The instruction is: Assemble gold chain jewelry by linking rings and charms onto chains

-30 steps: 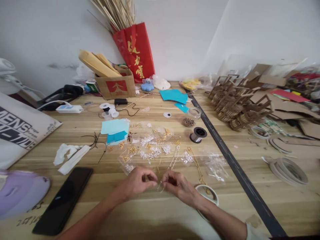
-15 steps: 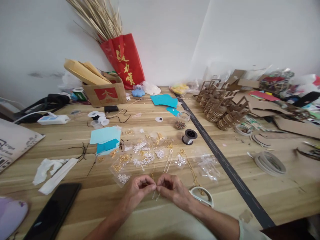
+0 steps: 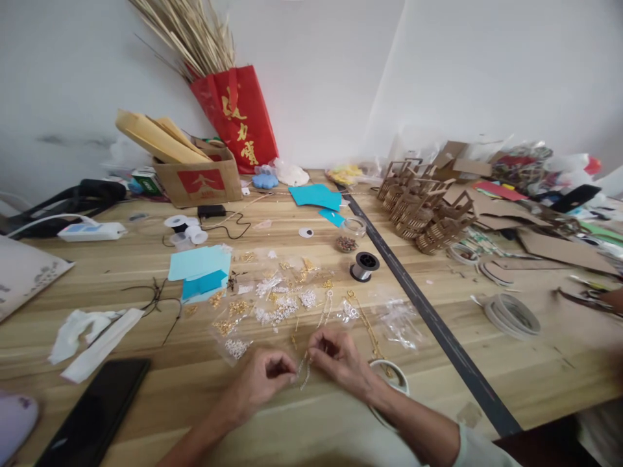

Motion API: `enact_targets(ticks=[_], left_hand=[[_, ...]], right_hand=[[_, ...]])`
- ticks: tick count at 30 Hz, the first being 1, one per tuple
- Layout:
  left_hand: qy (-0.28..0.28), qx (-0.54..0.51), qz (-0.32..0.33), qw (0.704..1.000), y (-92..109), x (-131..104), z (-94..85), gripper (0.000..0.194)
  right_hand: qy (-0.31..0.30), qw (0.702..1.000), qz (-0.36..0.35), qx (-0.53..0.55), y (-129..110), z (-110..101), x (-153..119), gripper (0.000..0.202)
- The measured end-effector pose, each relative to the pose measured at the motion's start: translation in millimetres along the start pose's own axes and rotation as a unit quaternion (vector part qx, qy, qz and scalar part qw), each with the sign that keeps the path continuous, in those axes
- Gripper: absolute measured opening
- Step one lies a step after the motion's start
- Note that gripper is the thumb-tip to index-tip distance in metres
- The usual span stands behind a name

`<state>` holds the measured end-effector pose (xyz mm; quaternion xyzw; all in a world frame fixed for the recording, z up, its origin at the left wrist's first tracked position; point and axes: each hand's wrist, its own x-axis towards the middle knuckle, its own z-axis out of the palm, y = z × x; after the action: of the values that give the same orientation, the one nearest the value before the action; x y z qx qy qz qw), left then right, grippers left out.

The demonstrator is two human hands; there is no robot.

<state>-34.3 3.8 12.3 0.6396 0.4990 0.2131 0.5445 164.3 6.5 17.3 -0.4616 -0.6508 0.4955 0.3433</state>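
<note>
My right hand (image 3: 338,358) pinches a thin silver chain (image 3: 305,375), whose loose end dangles below the fingertips. Just left of it, my left hand (image 3: 260,379) has thumb and forefinger pressed together close to the chain; whatever is in that pinch is too small to make out. More silver chain with a round clasp (image 3: 329,294) lies on the table beyond the right fingers. To its right runs a gold chain (image 3: 365,318), reaching down to a pale tape roll (image 3: 402,376) partly under my right forearm. Small bags of gold and silver findings (image 3: 282,310) lie ahead of both hands.
A wire spool (image 3: 364,266) and a jar of beads (image 3: 348,243) stand further back. A phone (image 3: 95,415) lies at left, plastic bags (image 3: 400,318) at right. Brown lattice baskets (image 3: 423,214) stand behind a dark strip (image 3: 438,327). Pliers-like tools (image 3: 584,299) lie at far right.
My hands have moved apart; their fingertips were together before. The left fingers have shifted slightly left and down. The view has turned a little, and part of another person shows at the right edge.
</note>
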Motion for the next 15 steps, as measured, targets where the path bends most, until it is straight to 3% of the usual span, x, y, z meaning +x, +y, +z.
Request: enact_targets(ticks=[7,15], left_hand=[[-0.030,0.076,-0.017,0.997,-7.8,-5.0,5.4,0.015],[-0.033,0.193,-0.011,0.980,9.2,-11.4,6.5,0.017]], right_hand=[[0.042,0.999,-0.010,-0.005,0.6,-10.9,7.0,0.020],[0.038,0.997,-0.045,-0.045,-1.5,-12.1,6.7,0.016]])
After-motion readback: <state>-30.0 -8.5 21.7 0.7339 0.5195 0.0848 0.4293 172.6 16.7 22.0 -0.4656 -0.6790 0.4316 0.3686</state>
